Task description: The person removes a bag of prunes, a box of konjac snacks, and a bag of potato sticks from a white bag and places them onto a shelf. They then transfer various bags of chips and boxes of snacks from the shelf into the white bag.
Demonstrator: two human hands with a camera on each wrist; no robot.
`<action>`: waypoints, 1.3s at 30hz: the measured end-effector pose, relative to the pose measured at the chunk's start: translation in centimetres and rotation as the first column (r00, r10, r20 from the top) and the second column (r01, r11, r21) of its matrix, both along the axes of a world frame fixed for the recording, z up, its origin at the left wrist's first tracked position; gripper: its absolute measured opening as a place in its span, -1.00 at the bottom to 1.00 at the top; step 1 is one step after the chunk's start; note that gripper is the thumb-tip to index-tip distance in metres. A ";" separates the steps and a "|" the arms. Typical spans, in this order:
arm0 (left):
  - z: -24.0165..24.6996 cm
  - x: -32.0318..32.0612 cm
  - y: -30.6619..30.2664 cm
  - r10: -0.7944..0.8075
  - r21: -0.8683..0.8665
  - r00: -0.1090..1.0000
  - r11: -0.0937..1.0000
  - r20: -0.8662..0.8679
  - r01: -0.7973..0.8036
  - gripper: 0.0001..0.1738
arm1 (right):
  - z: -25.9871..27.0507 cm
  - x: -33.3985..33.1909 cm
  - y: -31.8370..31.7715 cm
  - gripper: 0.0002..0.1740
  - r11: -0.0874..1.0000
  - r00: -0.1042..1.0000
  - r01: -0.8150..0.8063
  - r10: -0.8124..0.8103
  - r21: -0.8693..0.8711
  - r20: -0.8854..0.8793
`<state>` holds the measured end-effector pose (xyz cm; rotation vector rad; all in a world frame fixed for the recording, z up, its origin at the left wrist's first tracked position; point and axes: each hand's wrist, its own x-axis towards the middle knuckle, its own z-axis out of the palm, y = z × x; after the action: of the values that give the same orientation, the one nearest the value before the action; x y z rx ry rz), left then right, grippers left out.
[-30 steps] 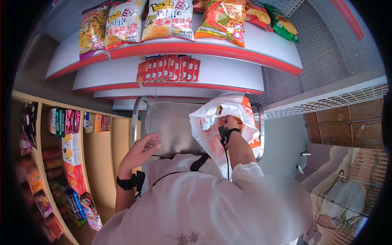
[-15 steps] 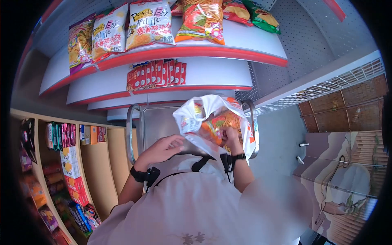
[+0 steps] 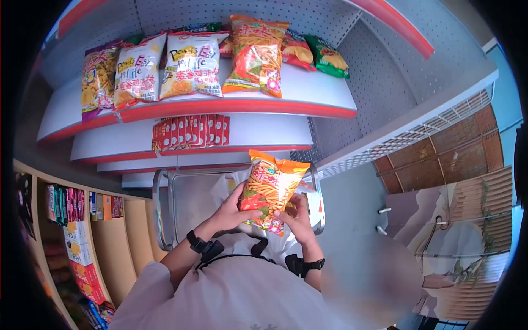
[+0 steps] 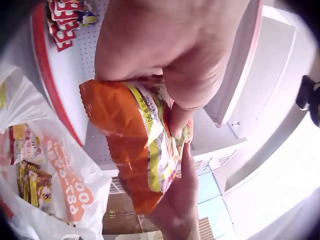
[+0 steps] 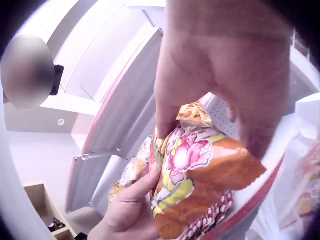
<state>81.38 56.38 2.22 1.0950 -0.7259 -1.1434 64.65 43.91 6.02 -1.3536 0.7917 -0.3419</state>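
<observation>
An orange snack bag (image 3: 270, 190) with fries and a pink cartoon figure on its front is held up between my two hands. My left hand (image 3: 231, 213) grips its left side, thumb across the front. On the lower right side, my right hand (image 3: 298, 223) holds it the same way. From the left wrist view, the orange back edge and yellow strip of the bag (image 4: 132, 145) show below the left hand (image 4: 170, 55). Behind it stands a white plastic carrier bag (image 4: 92, 177) with orange print and several small snack packets inside.
The carrier bag rests on a metal cart (image 3: 184, 201) with curved handles. Ahead, a red-edged shelf (image 3: 308, 107) carries several snack bags, including a similar orange one (image 3: 254, 58). Red packets (image 3: 192, 132) line the shelf below. A wooden shelf unit (image 3: 113, 242) stands at the left.
My right hand has drawn the orange snack bag out of the carrier bag and lifted it in front of me. My left hand, previously empty, has taken hold of its left side.
</observation>
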 end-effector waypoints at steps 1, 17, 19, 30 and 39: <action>1.0 0.1 0.0 0.015 -0.011 1.000 1.000 -0.001 -0.015 -0.06 | 0.9 0.7 0.0 -0.39 0.995 0.986 0.089 -0.096 0.052 0.138; 2.5 4.5 9.8 0.436 0.060 0.896 0.895 0.087 -0.442 -0.35 | 12.2 16.6 -24.6 -0.51 0.958 0.898 0.045 0.085 -0.282 0.431; 2.6 4.4 10.8 0.453 0.137 0.887 0.876 0.089 -0.462 -0.36 | 11.6 17.6 -25.1 -0.51 0.935 0.901 -0.034 0.181 -0.352 0.395; -0.2 3.5 9.2 0.271 0.225 0.948 0.926 0.164 -0.304 -0.57 | 9.1 12.2 -18.3 -0.78 0.285 0.814 0.581 -0.184 -0.762 0.552; 0.2 2.5 9.6 0.131 0.383 0.957 0.896 0.258 -0.225 -0.61 | -22.0 5.9 -5.0 -0.69 0.904 0.811 -0.252 0.002 -0.345 -0.585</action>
<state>83.83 65.93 2.44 1.6355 -0.5540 -1.0448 70.56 38.89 -15.93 -1.9466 1.1618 0.0331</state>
